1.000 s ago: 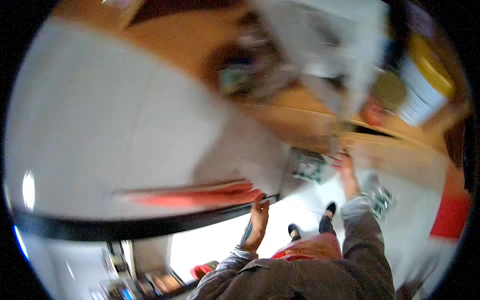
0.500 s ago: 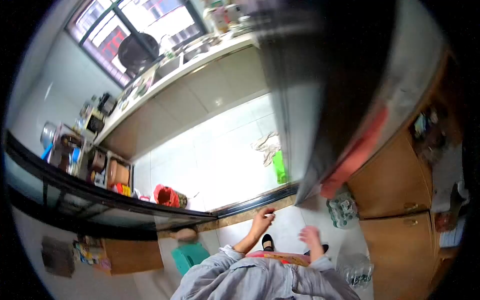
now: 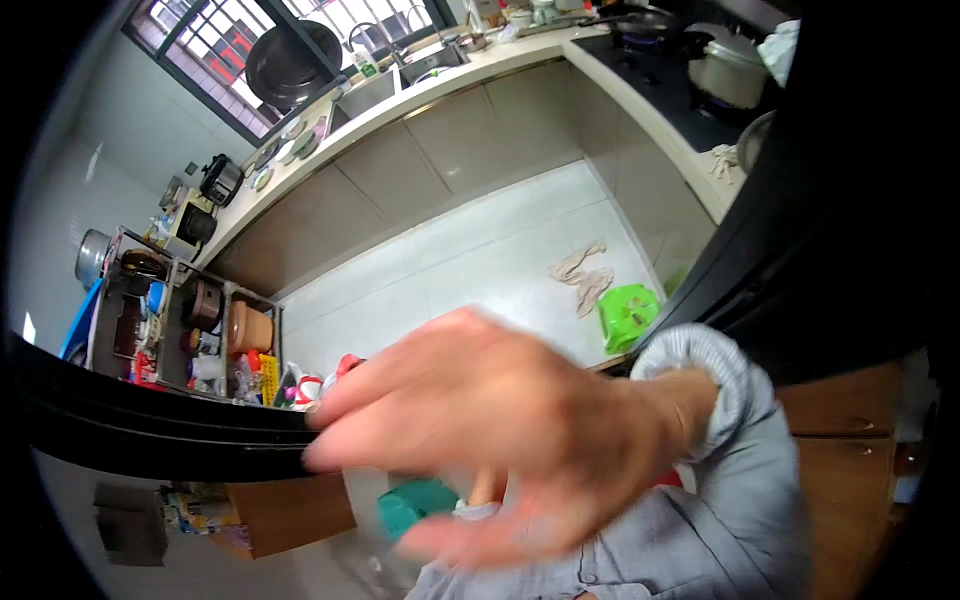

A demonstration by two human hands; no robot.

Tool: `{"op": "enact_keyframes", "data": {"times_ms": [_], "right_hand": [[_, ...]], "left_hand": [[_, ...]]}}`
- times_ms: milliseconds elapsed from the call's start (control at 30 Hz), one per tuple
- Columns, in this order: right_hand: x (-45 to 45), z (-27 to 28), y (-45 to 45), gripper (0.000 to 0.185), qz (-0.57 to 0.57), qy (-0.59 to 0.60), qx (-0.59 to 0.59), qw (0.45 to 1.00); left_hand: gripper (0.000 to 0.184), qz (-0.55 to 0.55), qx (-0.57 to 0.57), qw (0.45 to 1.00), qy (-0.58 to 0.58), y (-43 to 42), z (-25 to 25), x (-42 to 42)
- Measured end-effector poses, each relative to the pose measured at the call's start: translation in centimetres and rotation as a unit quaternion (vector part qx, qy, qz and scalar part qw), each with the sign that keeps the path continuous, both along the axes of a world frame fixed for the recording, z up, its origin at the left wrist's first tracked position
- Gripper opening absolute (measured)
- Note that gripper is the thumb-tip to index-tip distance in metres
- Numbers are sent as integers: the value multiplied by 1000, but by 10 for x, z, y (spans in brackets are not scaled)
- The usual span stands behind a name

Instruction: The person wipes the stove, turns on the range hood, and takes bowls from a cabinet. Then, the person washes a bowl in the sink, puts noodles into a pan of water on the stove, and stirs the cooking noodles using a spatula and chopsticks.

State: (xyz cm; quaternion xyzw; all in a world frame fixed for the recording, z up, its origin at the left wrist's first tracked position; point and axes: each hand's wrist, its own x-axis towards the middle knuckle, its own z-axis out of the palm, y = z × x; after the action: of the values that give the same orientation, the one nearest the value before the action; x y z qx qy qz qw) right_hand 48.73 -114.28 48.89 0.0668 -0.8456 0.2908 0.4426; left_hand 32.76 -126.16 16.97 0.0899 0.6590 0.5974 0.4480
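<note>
My right hand (image 3: 500, 410) fills the lower middle, close to the camera and blurred. Its fingers stretch left with the thumb apart below, and nothing shows in it. The fingertips overlap the black door frame (image 3: 180, 425) in view; whether they touch it cannot be made out. Behind that hand, only a small part of my left hand (image 3: 487, 487) and its cuff shows, and its fingers are hidden. Below the frame, a teal stool or bin (image 3: 415, 507) stands near my left hand.
Beyond the doorway are a counter (image 3: 440, 85) with a sink, a stove (image 3: 655, 85) with pots, and a crowded rack (image 3: 175, 320) at left. A green stool (image 3: 628, 316) and cloths (image 3: 590, 280) lie on the floor. Wooden cabinets (image 3: 840, 470) stand at lower right.
The view has turned from the cabinets and red cloth to the kitchen doorway, and the stove now shows. My right hand has risen and crossed leftward before the camera, covering most of my left hand.
</note>
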Motion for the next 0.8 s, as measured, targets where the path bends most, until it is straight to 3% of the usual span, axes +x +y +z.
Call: {"op": "enact_keyframes", "data": {"times_ms": [67,133,167,400,600,800], "right_hand": [[-21,24,3,47,48,23,98,994],[-32,37,15,46,67,28,145,987],[-34,38,27,45,69,28,157,985],[-61,44,106,43,93,40,178,979],[-73,47,170,40,81,37,178,980],[-95,47,241,38,58,47,185,980]], "left_hand": [[21,7,1,1000,-18,22,18,-14],[22,47,13,999,15,47,-15,-49],[20,51,20,998,31,59,-9,-57],[21,80,-4,995,54,141,1,-97],[26,19,19,999,41,210,-22,-107],[20,-13,-18,997,75,306,-10,-117]]}}
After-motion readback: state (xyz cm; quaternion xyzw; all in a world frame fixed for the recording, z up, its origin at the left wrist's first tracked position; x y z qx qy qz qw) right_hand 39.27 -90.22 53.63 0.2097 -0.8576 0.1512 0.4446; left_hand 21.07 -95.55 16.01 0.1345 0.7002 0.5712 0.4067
